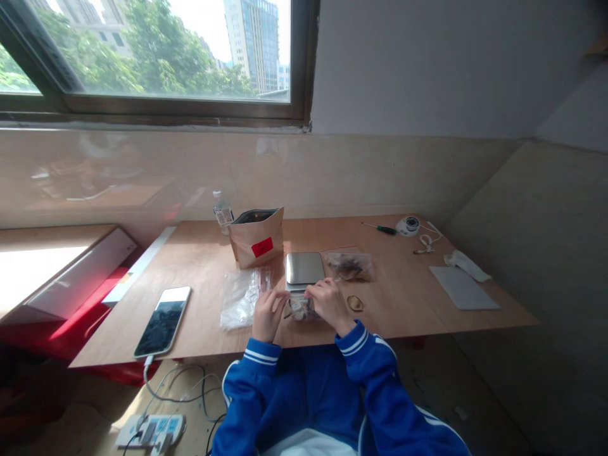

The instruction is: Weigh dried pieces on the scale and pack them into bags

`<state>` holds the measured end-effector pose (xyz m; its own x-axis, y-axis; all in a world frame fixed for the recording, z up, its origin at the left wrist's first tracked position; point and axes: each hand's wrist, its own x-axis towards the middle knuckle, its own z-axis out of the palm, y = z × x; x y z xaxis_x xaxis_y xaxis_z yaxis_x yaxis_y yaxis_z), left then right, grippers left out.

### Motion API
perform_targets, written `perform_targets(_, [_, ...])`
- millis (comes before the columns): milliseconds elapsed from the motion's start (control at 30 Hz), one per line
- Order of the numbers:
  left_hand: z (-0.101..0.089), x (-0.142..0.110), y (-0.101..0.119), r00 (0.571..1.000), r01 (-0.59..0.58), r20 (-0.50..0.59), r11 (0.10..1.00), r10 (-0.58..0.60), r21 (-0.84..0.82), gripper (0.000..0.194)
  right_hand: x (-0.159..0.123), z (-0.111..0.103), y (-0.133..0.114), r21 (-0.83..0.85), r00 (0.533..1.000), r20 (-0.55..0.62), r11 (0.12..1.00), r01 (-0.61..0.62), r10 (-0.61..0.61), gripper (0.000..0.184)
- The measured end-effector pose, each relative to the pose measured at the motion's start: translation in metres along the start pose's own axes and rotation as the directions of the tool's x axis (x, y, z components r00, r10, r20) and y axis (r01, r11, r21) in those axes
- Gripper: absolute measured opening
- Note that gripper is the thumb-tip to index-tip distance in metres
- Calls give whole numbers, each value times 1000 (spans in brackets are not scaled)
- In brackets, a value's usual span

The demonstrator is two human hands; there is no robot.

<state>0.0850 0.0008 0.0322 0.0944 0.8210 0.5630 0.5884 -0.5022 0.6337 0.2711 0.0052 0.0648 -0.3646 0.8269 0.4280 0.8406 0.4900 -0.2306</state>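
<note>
A small clear zip bag (300,310) with pale and dark pieces inside lies at the table's front edge. My left hand (267,315) pinches its top edge at the left corner, and my right hand (329,305) pinches the same edge at the right. Just beyond the fingers is a digital scale (304,268) with a bare metal plate. Another filled clear bag (350,266), with brown dried-looking contents, rests right of the scale. Near my right hand lies a small tan ring-shaped piece (354,303). Flat clear plastic bags (240,301) are beside my left hand.
A brown paper pouch (256,244) stands open behind the flat bags, near a plastic bottle (222,212). A phone (163,322) on a cable lies at left. A screwdriver (380,228), a small white camera (408,226) and a white sheet (463,288) lie at right. A power strip (151,432) is below.
</note>
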Motion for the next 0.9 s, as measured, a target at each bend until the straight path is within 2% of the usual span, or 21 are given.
perform_targets(200, [5,4,1,999,-28,35,998,26,62,19,1,-2,-8,9,998,-27,999,50,-50,18])
perform_targets(500, [10,3,6,997,-69,54,994,64,89,18,5,4,-9,-22,999,-21,999,27,-28,26])
perform_targets(633, [8,3,1,997,-77,46,982,70,175,20,5,2,-4,3,999,-39,999,37,-36,19])
perform_targets(767, [4,7,-2,993,-117,57,963,106,243,18,3,1,3,11,999,-51,1000,6,-6,21])
perform_targets(900, [-1,11,-2,994,-111,44,964,103,240,18,2,5,7,18,997,-75,1000,-4,5,22])
